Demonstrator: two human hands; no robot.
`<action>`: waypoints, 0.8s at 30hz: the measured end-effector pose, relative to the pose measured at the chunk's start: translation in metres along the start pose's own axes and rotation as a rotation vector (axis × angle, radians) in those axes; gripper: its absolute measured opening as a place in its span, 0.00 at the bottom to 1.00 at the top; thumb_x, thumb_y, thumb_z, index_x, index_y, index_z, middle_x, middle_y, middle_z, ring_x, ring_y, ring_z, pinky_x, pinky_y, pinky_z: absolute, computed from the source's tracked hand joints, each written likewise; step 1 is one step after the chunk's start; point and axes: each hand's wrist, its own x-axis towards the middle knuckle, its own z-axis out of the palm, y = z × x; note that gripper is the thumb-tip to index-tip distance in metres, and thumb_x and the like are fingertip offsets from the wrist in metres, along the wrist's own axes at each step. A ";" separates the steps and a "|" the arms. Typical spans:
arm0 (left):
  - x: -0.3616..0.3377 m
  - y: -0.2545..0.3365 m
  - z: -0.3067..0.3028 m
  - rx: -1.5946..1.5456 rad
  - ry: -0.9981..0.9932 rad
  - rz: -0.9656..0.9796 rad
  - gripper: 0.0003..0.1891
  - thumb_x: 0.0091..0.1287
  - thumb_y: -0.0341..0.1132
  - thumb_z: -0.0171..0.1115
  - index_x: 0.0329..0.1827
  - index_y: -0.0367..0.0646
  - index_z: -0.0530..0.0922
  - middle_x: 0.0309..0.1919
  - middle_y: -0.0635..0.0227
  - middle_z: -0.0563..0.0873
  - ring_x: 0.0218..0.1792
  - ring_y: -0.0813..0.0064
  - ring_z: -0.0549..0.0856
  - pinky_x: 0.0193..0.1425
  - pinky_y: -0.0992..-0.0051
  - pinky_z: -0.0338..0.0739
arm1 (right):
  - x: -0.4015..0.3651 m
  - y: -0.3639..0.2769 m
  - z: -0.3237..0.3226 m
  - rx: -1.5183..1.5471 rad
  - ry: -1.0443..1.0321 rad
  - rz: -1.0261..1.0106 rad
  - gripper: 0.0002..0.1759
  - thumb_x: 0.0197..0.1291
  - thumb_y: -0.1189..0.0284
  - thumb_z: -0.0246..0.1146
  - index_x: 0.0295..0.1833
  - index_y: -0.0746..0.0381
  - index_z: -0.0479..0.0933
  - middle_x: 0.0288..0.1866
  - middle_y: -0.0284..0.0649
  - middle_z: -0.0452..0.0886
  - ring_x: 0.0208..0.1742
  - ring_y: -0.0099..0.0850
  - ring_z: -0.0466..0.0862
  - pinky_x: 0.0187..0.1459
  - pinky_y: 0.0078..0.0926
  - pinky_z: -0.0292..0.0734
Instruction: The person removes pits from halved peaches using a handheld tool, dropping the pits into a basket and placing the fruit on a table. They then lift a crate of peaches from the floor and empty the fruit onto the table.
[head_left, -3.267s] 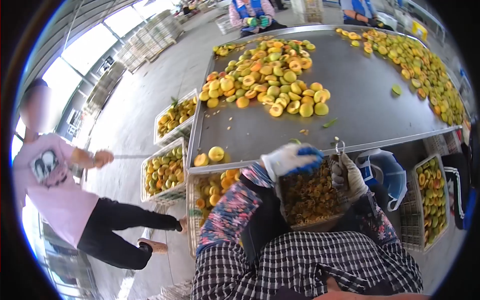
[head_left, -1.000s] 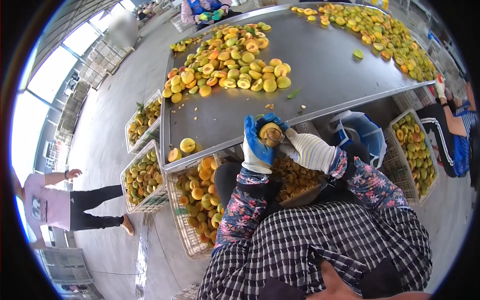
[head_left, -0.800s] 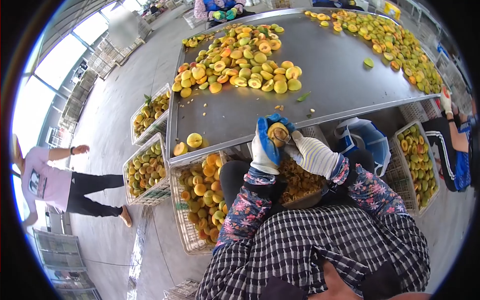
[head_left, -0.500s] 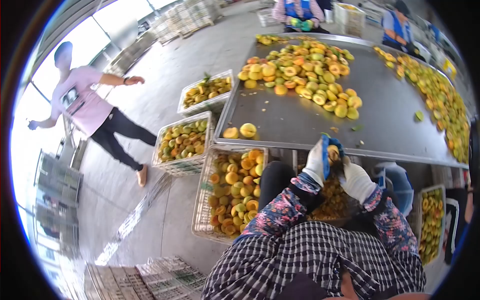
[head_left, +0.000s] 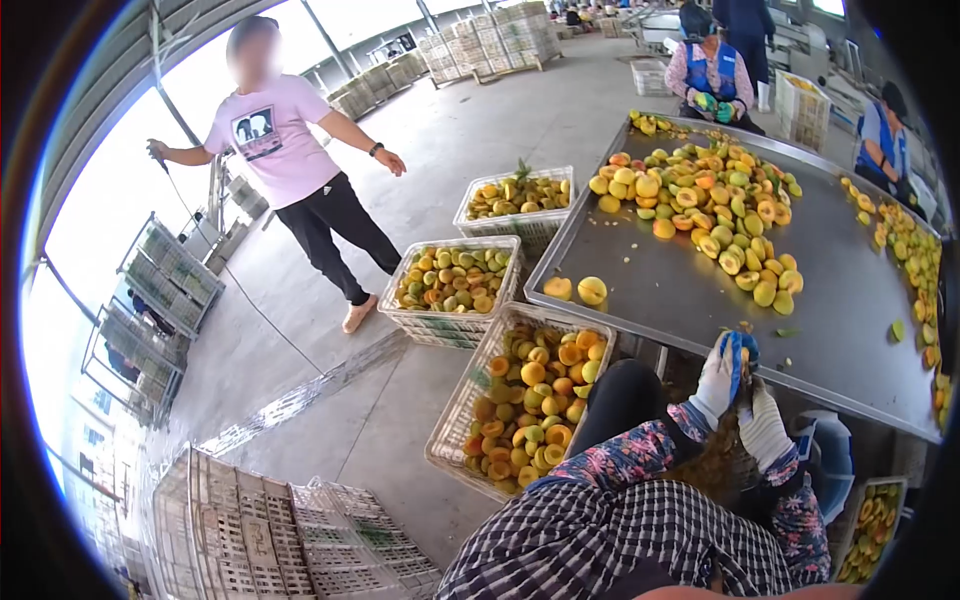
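Beside steel table, blue-tipped fingers of left hand curl shut over a glove-hidden fruit; right hand grip unclear.

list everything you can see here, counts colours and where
table: one, grey steel, centre right
peach pile: one, yellow-orange, far on table
loose peaches: two, yellow, table's near corner
peach row: one, yellow-orange, table's right edge
crates: three, white, full of peaches, left of table
empty crates: one stack, white, bottom left
bucket: one, blue, under table
person: one, pink shirt, standing left
workers: two, blue vests, beyond table
left hand: blue-and-white glove, fingers curled, at table edge
right hand: white glove, just below left hand
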 end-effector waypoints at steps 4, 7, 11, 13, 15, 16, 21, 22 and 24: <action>0.018 -0.066 -0.040 0.449 -0.086 0.244 0.16 0.79 0.36 0.51 0.64 0.39 0.73 0.49 0.68 0.82 0.47 0.79 0.81 0.55 0.78 0.77 | 0.002 0.024 0.010 0.376 0.001 0.042 0.23 0.74 0.69 0.52 0.69 0.68 0.64 0.51 0.47 0.80 0.50 0.36 0.79 0.52 0.29 0.74; 0.016 -0.027 -0.024 0.704 -0.231 0.277 0.18 0.74 0.33 0.52 0.64 0.36 0.72 0.55 0.60 0.79 0.57 0.67 0.77 0.64 0.73 0.71 | -0.001 -0.012 -0.017 0.385 -0.061 0.047 0.23 0.74 0.69 0.53 0.69 0.68 0.65 0.51 0.46 0.79 0.49 0.33 0.78 0.51 0.27 0.74; 0.006 0.039 0.025 0.503 -0.135 0.208 0.17 0.70 0.28 0.52 0.61 0.34 0.72 0.56 0.52 0.77 0.61 0.59 0.76 0.67 0.69 0.70 | 0.007 -0.047 -0.027 0.836 -0.040 0.239 0.23 0.75 0.64 0.54 0.69 0.64 0.67 0.56 0.37 0.77 0.55 0.25 0.76 0.57 0.22 0.71; 0.004 0.042 0.033 0.575 -0.066 0.340 0.14 0.73 0.28 0.49 0.59 0.35 0.73 0.51 0.55 0.79 0.55 0.64 0.80 0.60 0.72 0.74 | 0.004 -0.050 -0.025 1.003 -0.051 0.350 0.24 0.75 0.62 0.55 0.69 0.63 0.68 0.59 0.34 0.76 0.59 0.22 0.73 0.61 0.21 0.68; 0.003 0.040 0.028 0.404 -0.056 0.087 0.13 0.75 0.30 0.49 0.57 0.36 0.74 0.47 0.60 0.80 0.48 0.69 0.81 0.55 0.73 0.76 | 0.001 -0.037 -0.019 0.957 -0.090 0.354 0.24 0.75 0.62 0.54 0.69 0.63 0.68 0.61 0.33 0.75 0.62 0.21 0.71 0.64 0.22 0.66; 0.001 0.038 0.026 0.317 -0.048 -0.045 0.12 0.76 0.32 0.49 0.56 0.36 0.75 0.45 0.63 0.80 0.45 0.72 0.81 0.52 0.74 0.77 | -0.002 -0.032 -0.016 0.951 -0.095 0.321 0.24 0.75 0.62 0.54 0.69 0.63 0.68 0.61 0.33 0.75 0.62 0.21 0.71 0.65 0.22 0.65; 0.013 0.034 0.011 -0.182 0.010 -0.356 0.20 0.78 0.48 0.47 0.50 0.39 0.77 0.35 0.63 0.84 0.35 0.71 0.84 0.42 0.71 0.81 | 0.003 -0.038 -0.021 0.321 -0.083 0.016 0.22 0.71 0.71 0.54 0.67 0.68 0.67 0.57 0.52 0.79 0.61 0.42 0.79 0.63 0.34 0.71; 0.016 0.046 0.012 -0.077 -0.024 -0.555 0.25 0.78 0.53 0.44 0.49 0.38 0.78 0.35 0.61 0.85 0.34 0.67 0.84 0.40 0.69 0.81 | -0.003 -0.026 -0.022 0.253 -0.080 -0.010 0.21 0.70 0.71 0.56 0.64 0.67 0.69 0.51 0.56 0.81 0.55 0.49 0.81 0.56 0.37 0.74; 0.016 0.031 0.006 0.058 -0.120 -0.331 0.27 0.78 0.56 0.43 0.50 0.37 0.77 0.37 0.58 0.84 0.36 0.63 0.84 0.43 0.67 0.82 | -0.003 -0.040 -0.032 0.230 -0.112 0.017 0.16 0.69 0.74 0.55 0.59 0.66 0.73 0.52 0.53 0.79 0.58 0.48 0.78 0.59 0.39 0.74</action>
